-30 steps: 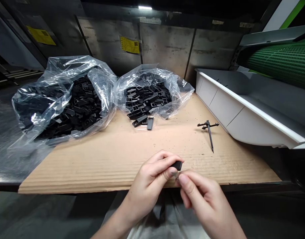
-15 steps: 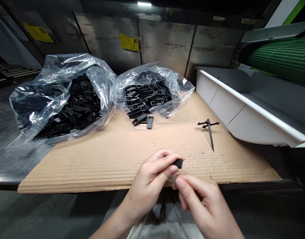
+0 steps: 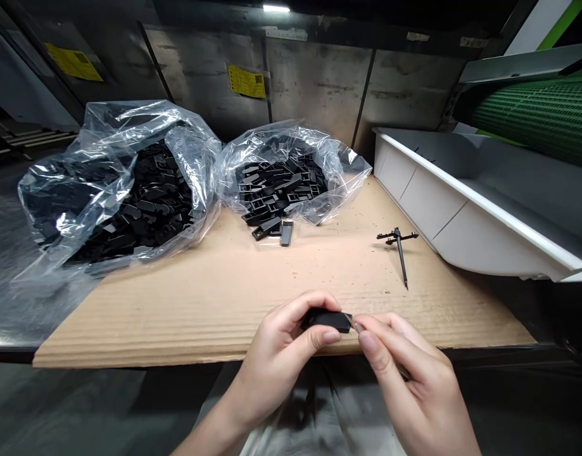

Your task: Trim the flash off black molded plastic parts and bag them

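Observation:
My left hand (image 3: pixel 276 345) pinches a small black plastic part (image 3: pixel 325 320) between thumb and fingers, just above the front edge of a corrugated cardboard sheet (image 3: pixel 177 323). My right hand (image 3: pixel 407 373) holds a tiny metal piece (image 3: pixel 356 326) between thumb and forefinger. Its tip touches the right end of the black part. Two clear plastic bags (image 3: pixel 114 183) (image 3: pixel 291 171) full of similar black parts lie open at the back of the cardboard. Two loose parts (image 3: pixel 285 233) (image 3: pixel 266 228) rest just in front of the right bag.
A thin black plastic runner with a long spike (image 3: pixel 399 247) lies on the cardboard to the right. Beyond it stands a white tray (image 3: pixel 461 215) with a raised rim. Green mesh (image 3: pixel 532 114) and steel wall panels with yellow labels (image 3: pixel 246 82) fill the back.
The black part has turned flat and now lies lengthwise between my hands. My right hand has moved right and slightly up, bringing the metal piece to the part's right end.

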{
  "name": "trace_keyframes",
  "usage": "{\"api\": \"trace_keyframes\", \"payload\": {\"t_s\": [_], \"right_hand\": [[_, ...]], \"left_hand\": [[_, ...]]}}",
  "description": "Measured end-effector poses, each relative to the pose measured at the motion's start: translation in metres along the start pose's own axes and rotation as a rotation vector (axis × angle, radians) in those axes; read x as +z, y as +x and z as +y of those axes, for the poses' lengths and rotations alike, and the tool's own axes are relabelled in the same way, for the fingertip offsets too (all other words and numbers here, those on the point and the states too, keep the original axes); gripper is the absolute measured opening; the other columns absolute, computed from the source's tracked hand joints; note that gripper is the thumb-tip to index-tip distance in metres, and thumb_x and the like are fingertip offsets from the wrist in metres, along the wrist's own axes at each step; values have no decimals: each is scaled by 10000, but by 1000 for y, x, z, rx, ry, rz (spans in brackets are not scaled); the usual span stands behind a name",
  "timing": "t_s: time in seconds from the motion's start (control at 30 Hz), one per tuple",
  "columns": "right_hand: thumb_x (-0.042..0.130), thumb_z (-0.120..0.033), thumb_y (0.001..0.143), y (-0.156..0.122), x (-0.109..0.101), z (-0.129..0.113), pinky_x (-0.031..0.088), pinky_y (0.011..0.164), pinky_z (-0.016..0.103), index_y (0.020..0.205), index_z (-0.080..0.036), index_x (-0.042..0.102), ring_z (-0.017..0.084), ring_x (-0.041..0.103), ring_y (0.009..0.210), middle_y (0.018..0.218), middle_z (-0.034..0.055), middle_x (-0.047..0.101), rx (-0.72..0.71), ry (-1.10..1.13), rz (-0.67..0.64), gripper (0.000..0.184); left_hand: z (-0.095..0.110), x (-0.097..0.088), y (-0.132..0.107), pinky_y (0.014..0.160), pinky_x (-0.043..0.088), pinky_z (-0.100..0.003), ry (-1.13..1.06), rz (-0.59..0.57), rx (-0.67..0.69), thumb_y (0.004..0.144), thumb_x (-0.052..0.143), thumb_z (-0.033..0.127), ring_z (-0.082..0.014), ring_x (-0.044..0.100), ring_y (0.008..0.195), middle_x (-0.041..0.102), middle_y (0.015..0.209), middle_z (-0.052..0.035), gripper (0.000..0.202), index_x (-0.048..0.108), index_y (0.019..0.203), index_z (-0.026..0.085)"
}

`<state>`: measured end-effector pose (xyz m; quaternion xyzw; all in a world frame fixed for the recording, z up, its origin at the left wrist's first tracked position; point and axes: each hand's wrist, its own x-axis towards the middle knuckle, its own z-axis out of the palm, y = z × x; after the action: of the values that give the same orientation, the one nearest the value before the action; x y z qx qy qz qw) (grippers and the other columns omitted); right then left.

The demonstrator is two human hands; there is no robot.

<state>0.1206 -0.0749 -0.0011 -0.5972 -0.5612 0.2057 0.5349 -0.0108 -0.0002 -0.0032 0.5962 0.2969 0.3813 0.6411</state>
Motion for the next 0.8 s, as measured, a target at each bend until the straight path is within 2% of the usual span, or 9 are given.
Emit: {"api": "trace_keyframes", "payload": {"t_s": [0.13, 0.33, 0.67, 0.8], "right_hand": [[451, -205, 851, 1, 5, 0, 397, 552, 219, 817, -222, 650, 125, 529, 621, 674, 7, 533, 2, 31, -16, 202], [473, -246, 849, 5, 3, 3, 402, 612, 206, 769, -206, 632, 138, 545, 716, 715, 11, 542, 102, 8, 35, 183], [425, -237, 866, 2, 1, -4, 393, 534, 230, 759, -211, 638, 131, 518, 613, 662, 13, 545, 21, 21, -66, 240], [416, -249, 874, 5, 2, -3, 389, 563, 225, 746, -207, 611, 132, 522, 641, 675, 9, 532, 86, -5, -79, 237]], "left_hand": [[-1, -1, 0, 707, 428, -160, -52, 23, 9, 750, 623, 137, -128, 537, 810, 607, 840, 12, 108, 639, 839, 196], [0, 0, 0, 738, 432, -159, -214, -76, -5, 764, 607, 112, -115, 545, 811, 613, 830, 22, 128, 645, 835, 211], [0, -2, 1, 663, 435, -163, -158, -16, -28, 737, 629, 123, -123, 516, 757, 580, 790, 3, 105, 640, 819, 188], [-1, -2, -1, 709, 434, -178, -172, -48, -1, 744, 627, 122, -129, 528, 788, 594, 806, 5, 103, 643, 815, 194]]}}
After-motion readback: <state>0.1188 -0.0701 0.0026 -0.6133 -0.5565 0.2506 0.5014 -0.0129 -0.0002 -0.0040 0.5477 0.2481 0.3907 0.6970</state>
